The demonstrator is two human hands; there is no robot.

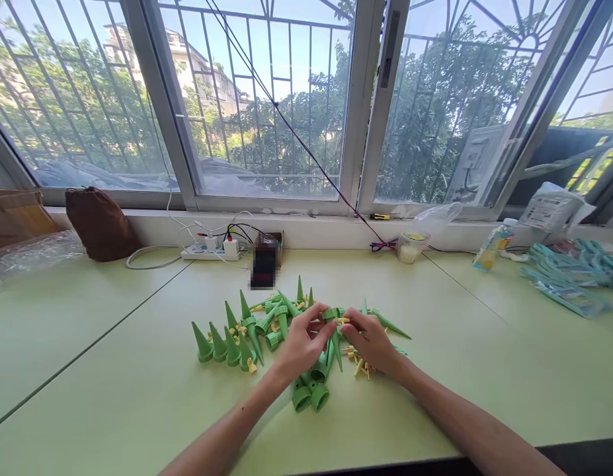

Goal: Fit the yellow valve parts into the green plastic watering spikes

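A heap of green cone-shaped spikes lies in the middle of the pale green table. Several cones stand upright in a row at the heap's left. Small yellow valve pieces are scattered at the right of the heap. My left hand pinches a green spike by its wide top, tip pointing down. My right hand pinches a small yellow piece at that spike's top. Both hands meet over the heap.
A power strip with plugs and a dark device sit near the window sill. A brown pouch is at the back left. At the right stand a cup, a bottle and blue-green packets.
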